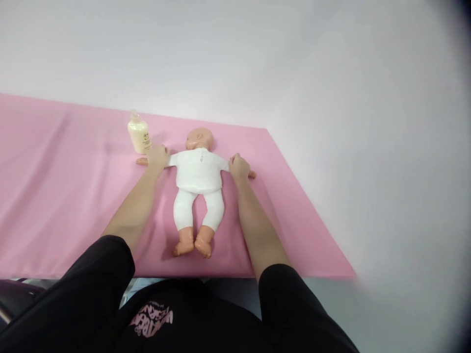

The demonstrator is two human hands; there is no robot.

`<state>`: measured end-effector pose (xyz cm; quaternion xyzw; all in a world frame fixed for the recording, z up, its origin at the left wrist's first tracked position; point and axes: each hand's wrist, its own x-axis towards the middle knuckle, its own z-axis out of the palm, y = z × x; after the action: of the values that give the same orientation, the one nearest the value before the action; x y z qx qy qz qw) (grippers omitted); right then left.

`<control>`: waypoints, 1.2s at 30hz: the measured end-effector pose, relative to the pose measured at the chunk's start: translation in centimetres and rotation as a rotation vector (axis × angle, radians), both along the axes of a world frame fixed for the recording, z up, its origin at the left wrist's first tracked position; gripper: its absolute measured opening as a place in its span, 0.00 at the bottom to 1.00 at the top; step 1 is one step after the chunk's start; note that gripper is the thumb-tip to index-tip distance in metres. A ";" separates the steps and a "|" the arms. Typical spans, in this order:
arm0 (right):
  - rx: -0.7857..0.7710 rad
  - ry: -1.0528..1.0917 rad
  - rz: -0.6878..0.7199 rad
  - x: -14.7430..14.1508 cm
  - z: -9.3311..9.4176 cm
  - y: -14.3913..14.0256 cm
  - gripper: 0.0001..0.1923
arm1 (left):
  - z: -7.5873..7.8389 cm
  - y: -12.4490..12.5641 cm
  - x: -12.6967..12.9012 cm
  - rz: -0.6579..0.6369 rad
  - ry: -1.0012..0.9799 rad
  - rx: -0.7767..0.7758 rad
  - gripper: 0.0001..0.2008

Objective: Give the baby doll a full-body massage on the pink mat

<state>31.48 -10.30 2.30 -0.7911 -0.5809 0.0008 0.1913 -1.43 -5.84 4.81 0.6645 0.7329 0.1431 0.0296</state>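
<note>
A baby doll (199,171) in a white top and white trousers lies on a pink cover, its head turned to the left and its bare feet towards me. It seems to rest on its front, with both arms stretched out sideways. My left hand (158,157) is closed around the doll's arm on the left, and the doll's hand sticks out beyond it. Around the other arm, my right hand (239,166) is closed too, with small doll fingers showing past it. A pump bottle (140,137) of pale yellow liquid stands just behind my left hand.
The pink cover (73,196) spreads over the table, wrinkled on the left. Its right edge slants down towards the near right corner. A pale wall or floor surface (349,122) lies beyond. Something dark (18,296) shows at the lower left.
</note>
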 end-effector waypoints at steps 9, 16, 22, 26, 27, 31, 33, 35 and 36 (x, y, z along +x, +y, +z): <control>0.270 0.019 0.524 -4.5 0.1 -0.4 0.16 | 0.9 -2.7 5.0 -0.249 0.002 0.071 0.22; 0.120 0.050 0.387 -3.8 -1.2 0.4 0.16 | -0.6 -2.3 5.8 -0.273 -0.038 0.048 0.24; 0.078 -0.063 0.225 -2.4 -1.3 0.5 0.17 | -0.6 -1.5 3.6 -0.140 -0.003 -0.002 0.23; 0.049 -0.063 0.110 -1.4 -1.1 0.4 0.18 | -0.2 -0.9 2.2 -0.076 -0.001 -0.035 0.23; 0.042 -0.057 0.090 -1.2 -1.0 0.3 0.18 | -0.1 -0.8 1.9 -0.061 -0.005 -0.038 0.23; 0.049 -0.036 0.059 -0.5 -0.5 -0.1 0.19 | 0.2 -0.7 1.2 -0.044 -0.011 -0.005 0.21; 0.111 -0.043 0.102 -0.8 -0.1 -0.5 0.20 | 0.6 -1.0 1.3 -0.069 -0.008 0.015 0.21; 0.176 -0.062 0.164 -1.7 0.4 -1.0 0.20 | 1.1 -1.5 1.9 -0.094 -0.017 0.040 0.22; 0.185 -0.070 0.191 -2.4 0.7 -1.2 0.21 | 1.4 -1.7 2.3 -0.105 -0.027 0.050 0.23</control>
<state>29.11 -11.54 3.04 -0.7109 -0.6573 -0.0622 0.2421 0.85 -7.58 6.21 0.7006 0.6927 0.1687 0.0306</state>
